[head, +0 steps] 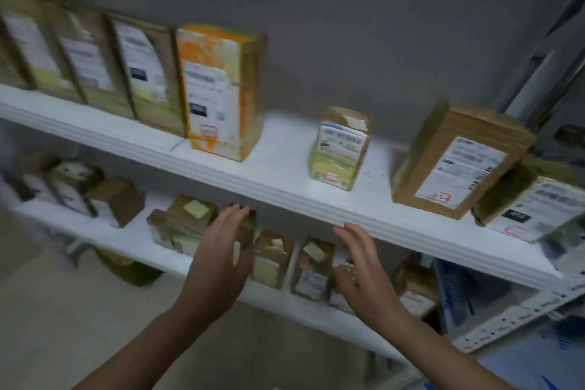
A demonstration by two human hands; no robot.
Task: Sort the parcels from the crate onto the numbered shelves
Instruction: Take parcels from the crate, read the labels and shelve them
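White upper shelf [285, 196] carries upright orange parcel [218, 89] beside a row of brown parcels [95, 57], left hand [221, 253] and right hand [364, 272] spread, fingers straight, holding nothing, in front of small parcels [272, 256] on lower shelf [104, 231], contact unclear through blur

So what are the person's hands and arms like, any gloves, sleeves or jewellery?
Both are bare. The left hand and right hand wear no gloves, and I can see no rings, though the picture is blurred. The forearms show no sleeve, watch or bracelet up to the picture's lower edge. The left hand's fingernails look dark, perhaps painted or only in shadow.
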